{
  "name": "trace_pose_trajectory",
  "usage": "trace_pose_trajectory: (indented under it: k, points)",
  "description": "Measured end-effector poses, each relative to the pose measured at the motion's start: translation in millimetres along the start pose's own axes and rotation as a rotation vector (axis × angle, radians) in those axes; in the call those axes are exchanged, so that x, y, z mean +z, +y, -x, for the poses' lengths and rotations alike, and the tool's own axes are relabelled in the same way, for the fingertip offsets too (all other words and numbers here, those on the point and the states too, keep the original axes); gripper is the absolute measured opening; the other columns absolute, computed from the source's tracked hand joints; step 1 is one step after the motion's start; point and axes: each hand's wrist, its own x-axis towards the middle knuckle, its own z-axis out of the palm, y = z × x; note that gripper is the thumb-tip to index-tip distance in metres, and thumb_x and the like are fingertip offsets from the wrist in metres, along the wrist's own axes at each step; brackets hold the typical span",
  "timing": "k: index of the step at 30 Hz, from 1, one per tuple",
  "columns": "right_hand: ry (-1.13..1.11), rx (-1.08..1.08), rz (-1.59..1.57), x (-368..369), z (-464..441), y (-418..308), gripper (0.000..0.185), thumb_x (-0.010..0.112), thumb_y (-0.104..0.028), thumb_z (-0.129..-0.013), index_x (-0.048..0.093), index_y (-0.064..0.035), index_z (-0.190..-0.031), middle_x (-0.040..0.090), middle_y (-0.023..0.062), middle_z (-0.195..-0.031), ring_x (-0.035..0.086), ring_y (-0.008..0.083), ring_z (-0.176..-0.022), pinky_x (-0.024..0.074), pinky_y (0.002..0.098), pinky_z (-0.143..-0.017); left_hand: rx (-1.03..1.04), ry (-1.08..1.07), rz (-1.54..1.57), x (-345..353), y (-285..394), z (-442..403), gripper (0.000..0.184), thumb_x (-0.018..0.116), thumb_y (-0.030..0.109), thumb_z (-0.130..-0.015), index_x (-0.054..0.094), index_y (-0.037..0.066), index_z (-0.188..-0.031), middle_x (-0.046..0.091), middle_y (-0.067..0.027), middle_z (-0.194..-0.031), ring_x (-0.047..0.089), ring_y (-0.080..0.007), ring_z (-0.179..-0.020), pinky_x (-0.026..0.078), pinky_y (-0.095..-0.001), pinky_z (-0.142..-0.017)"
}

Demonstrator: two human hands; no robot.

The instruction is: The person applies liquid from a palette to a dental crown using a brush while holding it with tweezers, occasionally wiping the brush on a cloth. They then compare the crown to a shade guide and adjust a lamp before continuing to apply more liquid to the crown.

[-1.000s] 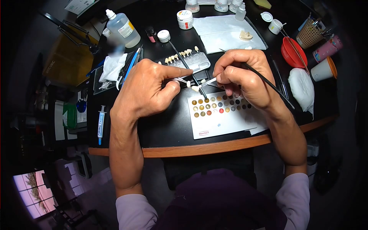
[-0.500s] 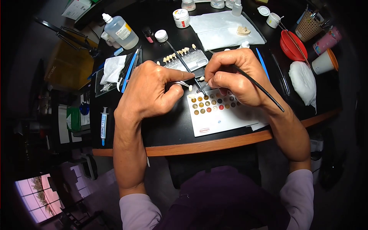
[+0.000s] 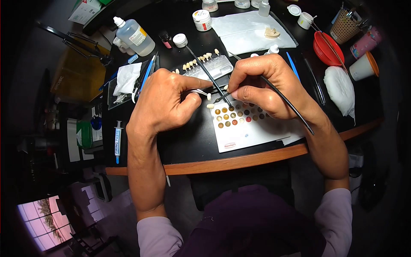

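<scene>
Left hand [image 3: 162,103]: fingers closed round a slim metal tool [image 3: 200,91], exact grip hidden under the hand; index stretched out to the spare brush [image 3: 201,65]. Small tooth-coloured piece [image 3: 209,97] at the tool's tip. Second tooth-coloured piece [image 3: 210,106] just below it, by the top left corner of the white palette [image 3: 233,136]; can't tell what supports it.

Right hand [image 3: 267,88]: fingers pinched on a black-handled brush [image 3: 282,97], tip near both pieces.

In the way: right hand covers the right part of the palette's wells. Spare brush lies slantwise across the shade guide [image 3: 217,68], one end over the palette's top edge. Left hand hides part of the worktop [image 3: 188,147] near the guide.

Around, left: FIRING PASTE syringe [image 3: 117,141], crumpled tissue [image 3: 127,78], big clear bottle [image 3: 140,38]. Behind: two white jars, near one [image 3: 180,40], far one [image 3: 202,20]; white sheet [image 3: 239,38] with a dental model [image 3: 272,33] on it. Right: red bowl [image 3: 327,49] with a thin stick across it, white bundle [image 3: 339,91] just below, white cup [image 3: 361,69] beside, woven pen holder [image 3: 345,26] farther back.
</scene>
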Motion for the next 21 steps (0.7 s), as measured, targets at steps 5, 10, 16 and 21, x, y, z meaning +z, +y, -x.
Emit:
trace_pose_trajectory:
  k: [5,10,16,21]
  points:
    - [-0.012,0.009,0.013,-1.7,0.0,0.2,0.007,0.067,0.005,-0.079,0.073,0.001,-0.082,0.072,0.0071,-0.075,0.067,0.0136,-0.073,0.052,0.0295,-0.069,0.007,0.0,0.001,-0.4,-0.7,-0.1,0.055,0.054,0.015,-0.071,0.082,-0.004,-0.114,0.059,-0.0093,-0.053,0.058,-0.0133,-0.05,0.047,-0.0304,-0.053]
    - [-0.009,0.042,0.013,0.9,-0.3,0.7,0.006,0.068,0.004,-0.079,0.073,0.0018,-0.082,0.072,0.0075,-0.073,0.071,0.0145,-0.07,0.0543,0.0317,-0.066,-0.042,0.021,0.02,-2.2,1.0,-0.3,0.045,0.06,0.019,-0.074,0.084,0.0,-0.106,0.068,-0.0214,-0.062,0.064,-0.0273,-0.052,0.053,-0.0371,-0.057]
    - [0.03,-0.049,0.246,24.0,1.4,17.5,0.01,0.077,-0.001,-0.082,0.079,0.003,-0.091,0.078,0.0194,-0.081,0.078,0.0282,-0.069,0.0602,0.0363,-0.069,-0.125,0.09,0.068,-14.7,-5.5,5.5,0.043,0.059,0.015,-0.077,0.084,-0.002,-0.108,0.068,-0.0173,-0.059,0.061,-0.0174,-0.05,0.048,-0.0325,-0.052]
    - [0.144,-0.085,0.415,19.7,4.1,7.8,0.013,0.083,-0.005,-0.083,0.081,0.0004,-0.095,0.077,0.0216,-0.081,0.078,0.0336,-0.074,0.0606,0.0379,-0.072,-0.16,0.093,0.025,-16.4,-9.1,8.0,0.056,0.051,0.022,-0.077,0.082,-0.001,-0.116,0.062,-0.0083,-0.057,0.059,-0.0115,-0.055,0.046,-0.0287,-0.056]
